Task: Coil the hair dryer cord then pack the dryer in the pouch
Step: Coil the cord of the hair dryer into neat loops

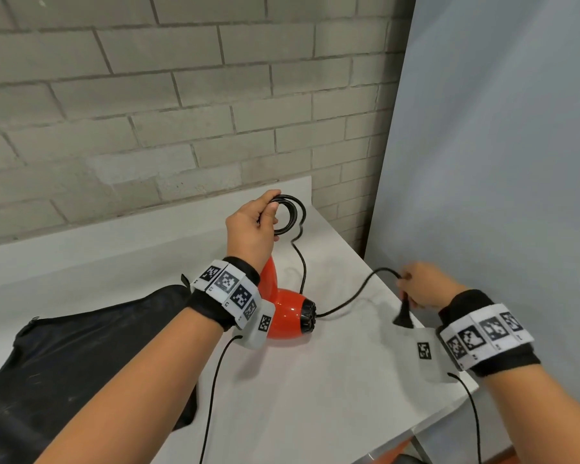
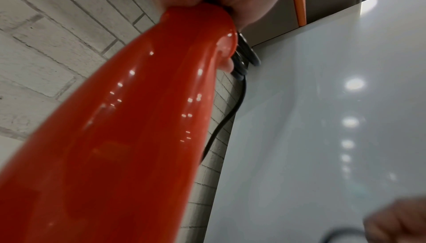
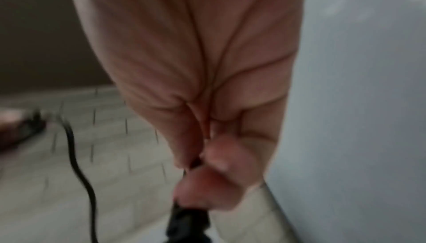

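A glossy red hair dryer [image 1: 287, 316] lies on the white table [image 1: 332, 390], its black rear grille facing right. My left hand [image 1: 257, 226] grips the end of the dryer's handle [image 2: 138, 119] together with a few loops of the black cord [image 1: 290, 214]. From the coil the cord drops to the table, runs past the dryer and rises to my right hand [image 1: 422, 284]. That hand pinches the cord close to the black plug [image 1: 404, 313], which hangs below the fingers [image 3: 216, 157]. A black pouch [image 1: 81, 360] lies flat at the left, under my left forearm.
A grey brick wall [image 1: 148, 95] stands behind the table. A pale blue panel [image 1: 499, 162] rises along the table's right edge, close to my right hand. The table's front right corner [image 1: 416, 430] is near my right wrist. Thin black wires hang from both wristbands.
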### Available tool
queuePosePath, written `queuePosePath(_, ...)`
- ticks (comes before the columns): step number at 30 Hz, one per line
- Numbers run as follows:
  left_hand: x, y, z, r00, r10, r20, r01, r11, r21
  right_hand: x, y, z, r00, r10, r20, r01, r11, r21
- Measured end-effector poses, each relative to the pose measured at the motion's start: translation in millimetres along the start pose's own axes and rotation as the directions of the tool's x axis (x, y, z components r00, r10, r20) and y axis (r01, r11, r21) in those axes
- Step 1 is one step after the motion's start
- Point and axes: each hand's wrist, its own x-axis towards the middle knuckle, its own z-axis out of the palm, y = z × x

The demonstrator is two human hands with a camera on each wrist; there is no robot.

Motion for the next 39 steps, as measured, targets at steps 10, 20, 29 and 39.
queuePosePath(10,-1,2,7,0.998,-0.056,-0.013,0.055,0.996,-0.076,-39,-93,-5,0.806,-0.376,-0.458,0.543,0.160,0.824)
queuePosePath(20,6,1,10,0.993,-0.116,-0.030,0.111,0.983,-0.144,-24,-130,33,0.691,-0.258,-0.675,0.722,0.276,0.634)
queuePosePath(29,0,7,18,0.997,-0.067,0.024,0.070,0.976,-0.205,8,-137,51,0.513,-0.393,-0.763,0.760,0.622,0.190)
queuePosePath(39,17,-9,8,0.998,-0.064,0.011,0.065,0.985,-0.159,28,-150,48,0.729,-0.247,-0.638,0.560,0.752,0.348)
